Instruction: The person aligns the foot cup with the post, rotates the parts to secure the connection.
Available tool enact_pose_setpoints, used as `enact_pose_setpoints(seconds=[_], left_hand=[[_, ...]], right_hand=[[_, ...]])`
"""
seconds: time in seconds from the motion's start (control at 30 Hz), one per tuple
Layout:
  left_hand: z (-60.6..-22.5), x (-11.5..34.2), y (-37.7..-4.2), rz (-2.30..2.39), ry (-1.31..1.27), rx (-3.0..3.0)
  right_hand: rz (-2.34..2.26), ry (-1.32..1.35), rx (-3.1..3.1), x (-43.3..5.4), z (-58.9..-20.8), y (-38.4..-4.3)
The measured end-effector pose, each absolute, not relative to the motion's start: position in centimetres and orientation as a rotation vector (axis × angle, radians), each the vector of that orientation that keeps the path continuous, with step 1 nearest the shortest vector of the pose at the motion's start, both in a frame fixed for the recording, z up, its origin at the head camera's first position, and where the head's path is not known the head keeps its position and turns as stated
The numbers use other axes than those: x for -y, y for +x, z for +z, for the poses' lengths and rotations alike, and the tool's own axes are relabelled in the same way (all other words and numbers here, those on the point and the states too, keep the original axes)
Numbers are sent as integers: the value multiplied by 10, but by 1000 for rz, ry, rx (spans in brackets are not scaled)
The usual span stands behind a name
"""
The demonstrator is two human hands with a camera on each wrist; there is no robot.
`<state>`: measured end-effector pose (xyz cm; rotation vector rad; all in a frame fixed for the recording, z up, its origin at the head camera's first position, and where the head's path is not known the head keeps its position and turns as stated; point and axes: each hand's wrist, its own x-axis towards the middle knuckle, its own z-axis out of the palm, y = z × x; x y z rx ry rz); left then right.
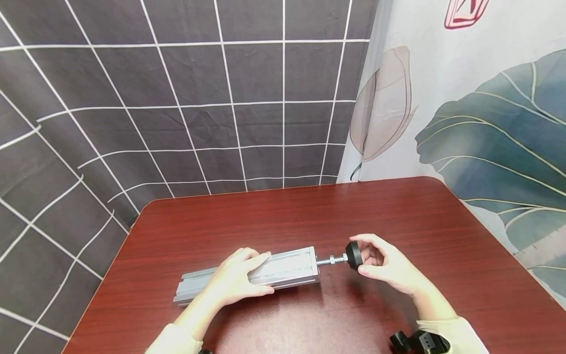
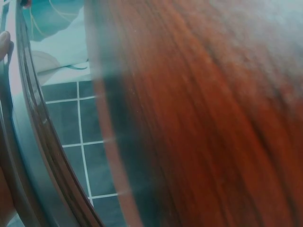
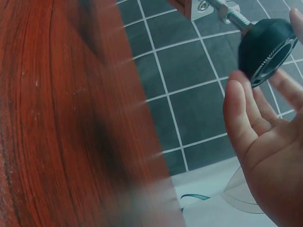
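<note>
A silver aluminium profile [image 1: 289,268] lies slantwise across the middle of the head view, over the table. My left hand [image 1: 234,280] grips it around its middle, thumb on the near side and fingers over the top. From its right end plate sticks a threaded rod [image 1: 329,261] with a nut, ending in a black levelling foot [image 1: 353,254]. My right hand [image 1: 389,265] pinches this foot by its rim between thumb and fingers. The right wrist view shows the foot's ribbed hollow underside [image 3: 272,61] turned toward the palm. Along the left wrist view's left edge runs the grooved profile [image 2: 40,123].
The reddish-brown wooden table [image 1: 265,216] has rounded far corners. Behind it hangs a dark grey cloth [image 1: 256,78] with a white grid, and at right a white leaf-patterned curtain [image 1: 398,162]. A black wrist device [image 1: 420,341] sits by the right sleeve.
</note>
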<state>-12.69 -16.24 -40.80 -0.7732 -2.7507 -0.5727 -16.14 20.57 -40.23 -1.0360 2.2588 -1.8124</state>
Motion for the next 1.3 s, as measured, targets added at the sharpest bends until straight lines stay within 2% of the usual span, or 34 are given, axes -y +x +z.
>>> enact_pose_setpoints(seconds=[0.37, 0.9, 1.3], left_hand=[[-409, 162, -129, -585, -763, 2759], [-410, 162, -127, -601, -757, 2769], [-409, 160, -125, -602, -752, 2773]], right_hand=[[-1819, -1087, -2228, -206, -401, -159], [-1810, -1002, -2272, -204, -399, -158], [-1778, -1159, -2224, -209, -400, -156]])
